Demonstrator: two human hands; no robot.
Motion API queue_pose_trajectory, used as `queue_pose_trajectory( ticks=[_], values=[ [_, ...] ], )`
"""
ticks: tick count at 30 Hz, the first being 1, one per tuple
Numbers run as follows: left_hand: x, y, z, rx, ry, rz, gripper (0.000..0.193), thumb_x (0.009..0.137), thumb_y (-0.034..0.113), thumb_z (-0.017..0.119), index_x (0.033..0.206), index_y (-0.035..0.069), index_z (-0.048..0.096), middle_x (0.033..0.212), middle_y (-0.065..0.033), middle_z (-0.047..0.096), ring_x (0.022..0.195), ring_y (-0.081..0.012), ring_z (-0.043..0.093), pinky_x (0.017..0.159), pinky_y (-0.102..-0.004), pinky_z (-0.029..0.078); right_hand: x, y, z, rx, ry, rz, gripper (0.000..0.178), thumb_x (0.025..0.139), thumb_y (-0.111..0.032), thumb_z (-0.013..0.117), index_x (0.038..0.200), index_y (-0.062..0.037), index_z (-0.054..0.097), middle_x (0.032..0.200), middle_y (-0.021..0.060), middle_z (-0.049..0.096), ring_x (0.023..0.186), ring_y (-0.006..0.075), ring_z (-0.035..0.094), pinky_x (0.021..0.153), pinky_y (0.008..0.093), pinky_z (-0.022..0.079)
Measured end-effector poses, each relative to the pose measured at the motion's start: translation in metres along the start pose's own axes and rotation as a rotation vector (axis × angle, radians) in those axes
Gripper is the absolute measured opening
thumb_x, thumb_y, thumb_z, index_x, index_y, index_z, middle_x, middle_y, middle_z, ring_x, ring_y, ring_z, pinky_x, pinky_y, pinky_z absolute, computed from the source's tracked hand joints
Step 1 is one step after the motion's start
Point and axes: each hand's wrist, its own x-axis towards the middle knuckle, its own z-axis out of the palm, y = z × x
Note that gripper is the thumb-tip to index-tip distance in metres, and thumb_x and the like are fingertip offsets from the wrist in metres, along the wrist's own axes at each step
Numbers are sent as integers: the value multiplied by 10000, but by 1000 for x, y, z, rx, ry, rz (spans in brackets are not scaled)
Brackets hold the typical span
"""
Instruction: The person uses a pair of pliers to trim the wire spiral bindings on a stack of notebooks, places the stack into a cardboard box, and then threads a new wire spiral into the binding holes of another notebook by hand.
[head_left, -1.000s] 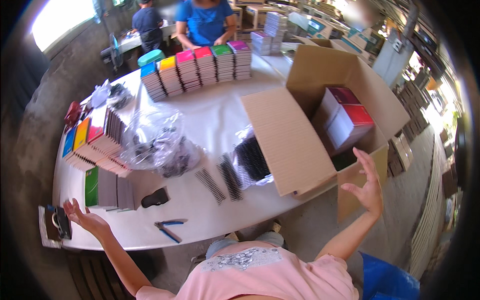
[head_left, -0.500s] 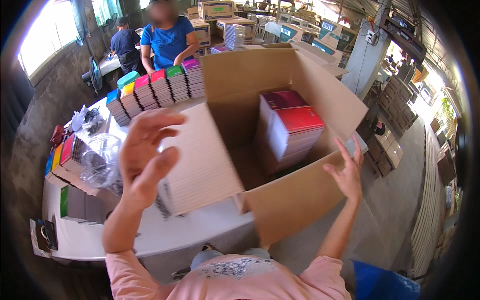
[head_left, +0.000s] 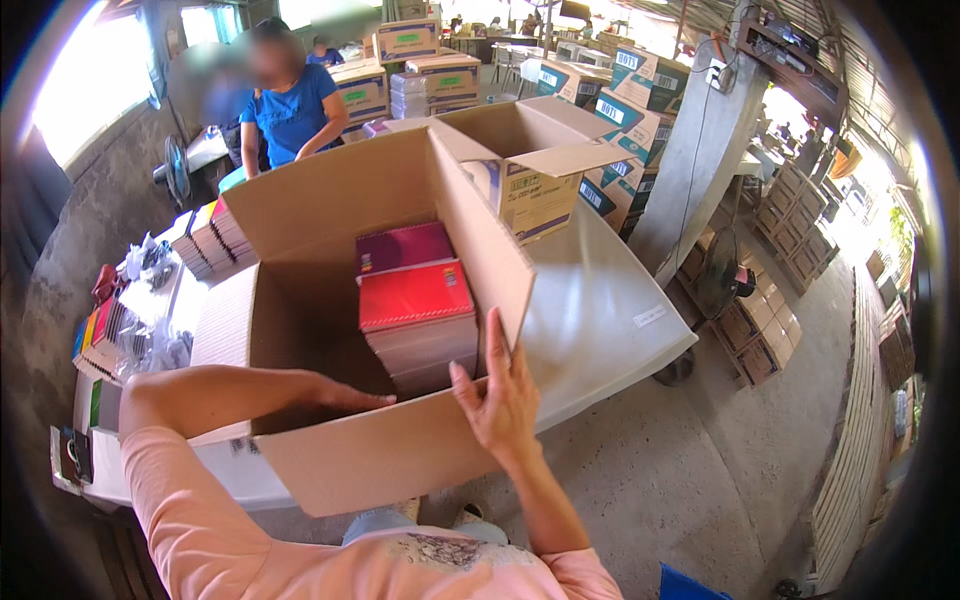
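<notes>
A large open cardboard box (head_left: pixel 300 215) stands on the white table with its flaps spread. Inside it are two stacks of notebooks, one with a red cover (head_left: pixel 415 293) and behind it one with a dark purple cover (head_left: pixel 398 245). My left hand (head_left: pixel 350 397) reaches over the near side into the box, fingers stretched out and partly hidden by the near flap, left of the red stack. My right hand (head_left: pixel 500 408) lies open against the outside of the box's near right corner, thumb and fingers apart. Neither hand holds anything.
Rows of notebooks (head_left: pixel 212 240) and a clear plastic bag (head_left: pixel 160 345) lie at the left of the white table (head_left: pixel 610 310). Another open carton (head_left: pixel 540 195) stands behind the box. A person in a blue shirt (head_left: pixel 293 120) is across the table. A floor fan (head_left: pixel 722 275) is at right.
My left hand has come down from the air into the box. My right hand has moved onto its near right corner. The box sits further left in view, turned somewhat.
</notes>
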Motion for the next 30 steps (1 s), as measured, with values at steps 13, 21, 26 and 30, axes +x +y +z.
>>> queue_pose_trajectory(
  ticks=[13,21,26,30],
  values=[
    [105,11,60,-679,-183,33,540,874,498,535,1187,62,583,1185,-123,596,1115,-256,536,947,-401,409,2,16,9,-33,72,-194,694,808,-267,594,1398,-11,333,1263,215,469,1065,356,502,872,419,434],
    [116,19,68,-739,-169,44,523,868,481,551,1182,64,585,1185,-124,596,1111,-258,538,944,-406,413,2,19,8,10,61,-206,682,789,-250,622,1373,-4,370,1278,224,454,1059,368,502,863,424,436],
    [113,17,76,-781,-122,44,513,864,470,560,1178,65,587,1185,-126,596,1108,-259,540,942,-408,416,3,21,12,35,117,-194,466,778,-293,635,1179,-65,566,1295,192,456,973,342,549,757,410,459],
    [110,18,73,-795,-93,39,505,861,461,568,1175,66,588,1185,-127,596,1106,-259,541,941,-410,418,5,19,7,37,105,-216,517,786,-272,634,1234,-42,517,1298,208,444,1015,354,527,806,423,446]
  ],
)
